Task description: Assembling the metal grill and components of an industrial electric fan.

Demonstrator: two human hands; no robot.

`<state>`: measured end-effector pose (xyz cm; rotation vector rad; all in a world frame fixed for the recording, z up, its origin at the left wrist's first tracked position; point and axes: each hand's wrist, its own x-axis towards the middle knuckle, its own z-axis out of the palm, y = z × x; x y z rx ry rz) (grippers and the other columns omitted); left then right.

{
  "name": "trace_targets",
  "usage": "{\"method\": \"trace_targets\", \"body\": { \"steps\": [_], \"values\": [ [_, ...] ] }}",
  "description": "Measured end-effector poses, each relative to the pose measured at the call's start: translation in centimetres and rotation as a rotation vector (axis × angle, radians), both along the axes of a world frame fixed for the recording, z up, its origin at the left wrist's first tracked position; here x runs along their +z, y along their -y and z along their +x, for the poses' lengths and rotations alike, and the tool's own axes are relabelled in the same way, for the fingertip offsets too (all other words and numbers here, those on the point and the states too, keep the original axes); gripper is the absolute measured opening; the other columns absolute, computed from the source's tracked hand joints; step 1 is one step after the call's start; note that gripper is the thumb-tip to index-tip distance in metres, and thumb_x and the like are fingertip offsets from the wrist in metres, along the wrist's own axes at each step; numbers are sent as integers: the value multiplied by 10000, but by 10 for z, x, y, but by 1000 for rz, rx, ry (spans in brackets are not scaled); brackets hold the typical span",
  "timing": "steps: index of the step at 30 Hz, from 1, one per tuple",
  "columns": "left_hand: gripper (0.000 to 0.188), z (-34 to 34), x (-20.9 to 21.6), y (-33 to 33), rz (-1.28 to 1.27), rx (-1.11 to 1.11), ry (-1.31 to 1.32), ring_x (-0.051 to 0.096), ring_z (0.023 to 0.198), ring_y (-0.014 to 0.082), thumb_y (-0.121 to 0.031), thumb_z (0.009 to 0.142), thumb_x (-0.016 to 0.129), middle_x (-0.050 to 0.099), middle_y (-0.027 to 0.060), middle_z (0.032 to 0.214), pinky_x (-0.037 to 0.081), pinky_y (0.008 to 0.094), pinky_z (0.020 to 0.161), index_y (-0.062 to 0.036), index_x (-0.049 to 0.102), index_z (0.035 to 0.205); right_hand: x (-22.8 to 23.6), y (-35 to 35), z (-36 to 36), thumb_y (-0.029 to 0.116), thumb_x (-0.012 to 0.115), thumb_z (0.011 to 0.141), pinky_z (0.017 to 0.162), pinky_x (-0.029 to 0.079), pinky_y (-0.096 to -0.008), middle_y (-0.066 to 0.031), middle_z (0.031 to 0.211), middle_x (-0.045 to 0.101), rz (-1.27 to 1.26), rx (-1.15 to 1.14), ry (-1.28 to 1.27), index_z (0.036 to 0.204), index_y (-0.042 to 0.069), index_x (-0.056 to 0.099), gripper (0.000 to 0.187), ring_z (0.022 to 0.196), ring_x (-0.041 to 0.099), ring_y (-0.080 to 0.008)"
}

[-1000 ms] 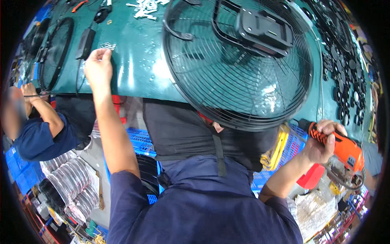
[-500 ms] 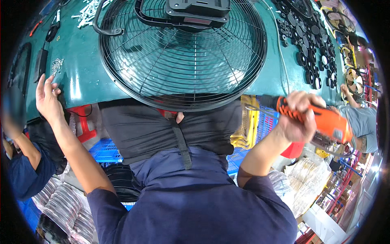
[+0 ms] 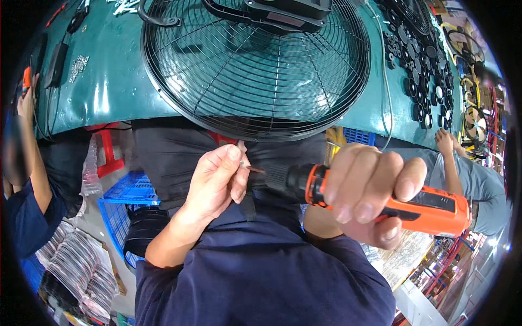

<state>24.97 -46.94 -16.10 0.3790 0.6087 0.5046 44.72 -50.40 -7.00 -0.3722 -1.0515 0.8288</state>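
An orange and black electric screwdriver (image 3: 443,209) lies across my right hand (image 3: 370,190), whose fingers wrap round its body. Its thin bit (image 3: 254,169) points left, toward my left hand (image 3: 212,182). Between the thumb and fingers of that hand is a small metal screw (image 3: 242,162), close to the bit's tip; whether they touch I cannot tell. Both hands are over my lap, just in front of the table edge. Beyond them lies a round black wire fan guard (image 3: 260,133), its rim at the table's near edge. A black motor housing (image 3: 288,19) sits on it.
Small screws (image 3: 78,68) are heaped on the green table (image 3: 106,103) at left, beside a black adapter (image 3: 56,65). Black round parts (image 3: 418,89) cover the right side, past a pale cable (image 3: 387,92). Co-workers sit at both sides; a blue crate (image 3: 117,209) stands below.
My left hand has come from beside the screw heap to the middle. My right hand has brought the screwdriver inward, turning its bit left. The left co-worker's hand now shows an orange tool.
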Motion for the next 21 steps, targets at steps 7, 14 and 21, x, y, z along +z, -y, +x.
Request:
{"method": "trace_targets", "body": {
  "steps": [7, 14, 21],
  "values": [
    [311, 1, 6, -2, -61, -30, 3, 436, 419, 52, -333, 1058, 505, 558, -12, 625, 376, 216, 396, -46, 579, 961, 1, -1, -6, 176, 670, 890, 575, 515, -316, -48, 852, 644, -31, -77, 74, 1186, 59, 495, 363, 684, 637, -172],
    [305, 1, -1, 0, 6, -10, 20, 460, 435, 57, -323, 1053, 520, 582, 1, 648, 383, 214, 405, -42, 586, 955, -8, -3, -2, 143, 662, 879, 580, 524, -339, -79, 865, 637, -9, -27, 78, 1199, 44, 470, 386, 677, 637, -204],
    [233, -4, -9, 1, 19, 21, 149, 701, 661, 157, -182, 1033, 555, 721, 148, 933, 589, 261, 598, 15, 636, 1125, -8, -4, 3, 193, 669, 890, 567, 513, -315, -49, 841, 645, -7, -14, 49, 1166, 62, 500, 349, 655, 628, -175]
  ]
}}
